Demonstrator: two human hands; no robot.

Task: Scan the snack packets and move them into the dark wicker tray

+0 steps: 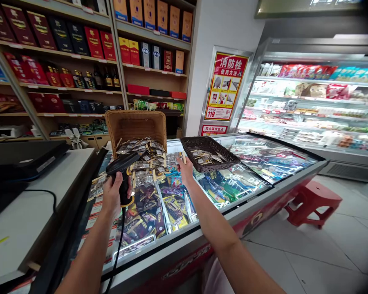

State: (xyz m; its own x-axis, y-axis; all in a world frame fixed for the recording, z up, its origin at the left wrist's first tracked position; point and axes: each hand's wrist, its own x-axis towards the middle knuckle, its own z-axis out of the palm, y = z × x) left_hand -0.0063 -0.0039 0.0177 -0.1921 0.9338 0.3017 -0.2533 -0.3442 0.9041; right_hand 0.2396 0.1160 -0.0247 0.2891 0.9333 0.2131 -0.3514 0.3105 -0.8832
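Nearest to us, at the lower left of the frame, a black cable [121,237] hangs from the handheld scanner [120,164]. Our left hand [113,192] closes around the scanner's handle, seemingly so that its head can aim toward the middle of the frame, above the loose packets [144,178]. Right of that, near the centre, our right hand [186,168] pinches what appears to be a single stick-ended packet [172,159] between thumb and fingers; we judge that this grip leaves the wrapper's face exposed. The loose packets lie on the glass top of the freezer [263,216], which appears to serve as a worktop. Just right of our right hand, a dark basket [216,165] holds a few more packets. Behind the loose packets, left of centre, a wicker basket [135,121] lies tipped with its mouth toward us, presumably to let its contents spread within reach. Farther back stand shelves [159,67] at upper left and a refrigerated display [294,45] at upper right.
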